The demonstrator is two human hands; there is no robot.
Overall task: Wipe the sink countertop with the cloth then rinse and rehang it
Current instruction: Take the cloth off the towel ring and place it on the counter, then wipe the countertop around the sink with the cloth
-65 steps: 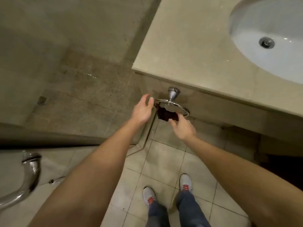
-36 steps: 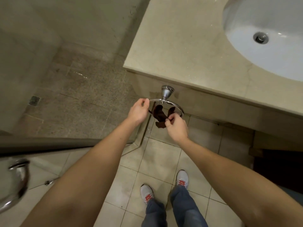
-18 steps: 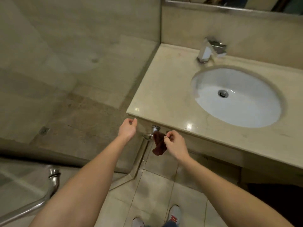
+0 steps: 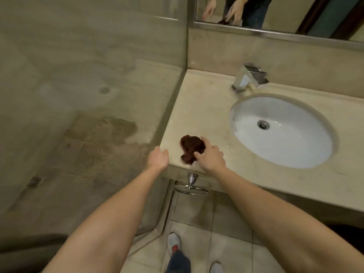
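A crumpled dark red cloth (image 4: 191,146) lies on the beige countertop (image 4: 199,107) near its front left corner. My right hand (image 4: 211,157) rests against the cloth's right side, with the index finger stretched over its top and the thumb touching its lower edge. Resting on the countertop's front left corner is my left hand (image 4: 158,159), which holds nothing. The white oval sink (image 4: 283,133) with a metal drain lies to the right of the cloth. Below the counter edge, the chrome towel ring (image 4: 190,189) hangs bare.
A square chrome faucet (image 4: 249,77) stands behind the sink. A mirror (image 4: 275,14) above the counter reflects my hands. A glass shower partition (image 4: 94,79) meets the counter's left side. Water drops lie between the cloth and the sink. My feet stand on the tiled floor (image 4: 195,213).
My right hand drew the cloth off the towel ring and brought it up onto the countertop. My left hand rose from the ring to the counter corner. The view tilted up.
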